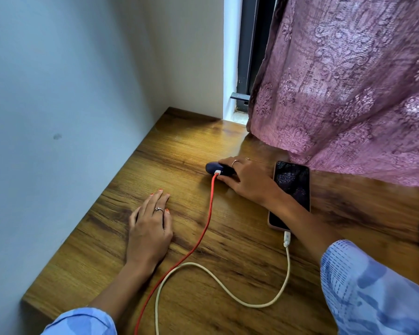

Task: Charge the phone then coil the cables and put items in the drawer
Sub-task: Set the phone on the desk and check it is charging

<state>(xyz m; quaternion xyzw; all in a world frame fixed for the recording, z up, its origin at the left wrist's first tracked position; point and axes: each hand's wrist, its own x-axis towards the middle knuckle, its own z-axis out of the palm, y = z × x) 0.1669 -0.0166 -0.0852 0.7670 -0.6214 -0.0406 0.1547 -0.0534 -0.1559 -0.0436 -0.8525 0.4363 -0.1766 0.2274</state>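
1. Sleeves [373,293] and forearms are framing the near edge of the desk [121,250], where the red cable [205,228] and white cable [228,292] are trailing off together.
2. Resting flat beside the red cable, the left hand [150,232] is lying spread and gripping nothing.
3. Farther in, the right hand [248,181] is closing around the dark blue charger [214,168], with the red cable plugged into it.
4. Lying lengthwise toward the curtain [348,88], the phone [291,189] is sitting just right of that hand, partly under the forearm, with the white cable plugged in.
5. Open desk is lying leftward toward the wall, likely giving coiling room.
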